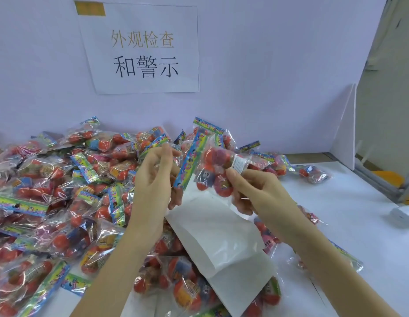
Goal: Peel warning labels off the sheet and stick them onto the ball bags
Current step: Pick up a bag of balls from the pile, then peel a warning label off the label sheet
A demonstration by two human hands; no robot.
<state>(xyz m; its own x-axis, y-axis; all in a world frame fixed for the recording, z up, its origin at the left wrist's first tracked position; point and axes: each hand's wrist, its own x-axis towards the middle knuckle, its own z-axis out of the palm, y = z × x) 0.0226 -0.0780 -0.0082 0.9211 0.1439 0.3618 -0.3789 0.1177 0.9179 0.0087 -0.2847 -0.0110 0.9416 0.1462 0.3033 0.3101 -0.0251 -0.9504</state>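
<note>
My right hand [256,193] grips a clear ball bag [212,172] of red balls with a colourful header strip, raised above the table. Its thumb lies against a small white warning label [239,164] on the bag's upper right corner. My left hand [156,179] is just left of the bag. Its lower fingers hold the top edge of the white label sheet [219,234], which hangs down between my forearms. Its thumb and index finger point up near the bag's header strip. The face of the sheet is turned away, so no labels show on it.
A big pile of ball bags [62,191] covers the table's left and middle, up to the wall. Several bags [313,172] lie to the right. A paper sign [144,53] hangs on the wall. A white partition [345,133] and a small white device [402,215] stand at the right.
</note>
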